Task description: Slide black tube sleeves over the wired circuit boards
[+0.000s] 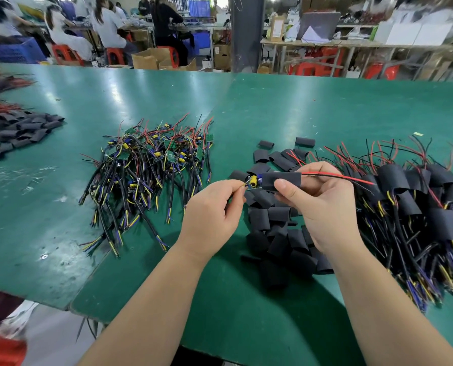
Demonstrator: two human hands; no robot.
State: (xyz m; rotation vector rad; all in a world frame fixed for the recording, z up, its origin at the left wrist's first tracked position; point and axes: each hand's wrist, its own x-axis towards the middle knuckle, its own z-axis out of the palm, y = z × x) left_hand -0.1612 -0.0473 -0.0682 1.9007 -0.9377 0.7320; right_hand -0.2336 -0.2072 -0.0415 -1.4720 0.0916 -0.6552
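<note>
My right hand (317, 204) grips a black tube sleeve (282, 180) above the green table (141, 96). A wired circuit board (254, 181) with a yellow part sticks out of the sleeve's left end, and my left hand (215, 215) pinches that end by its wires. Red and black wires (339, 177) come out of the sleeve's right end. Loose black sleeves (275, 228) lie in a heap under my hands. Bare wired boards (151, 165) are piled to the left. Sleeved boards (418, 215) are piled to the right.
Another heap of black sleeves (14, 133) and red wires lies at the far left of the table. Beyond the table, people sit on red stools (64, 54) among cardboard boxes, and shelves (352, 43) hold boxes at the back right.
</note>
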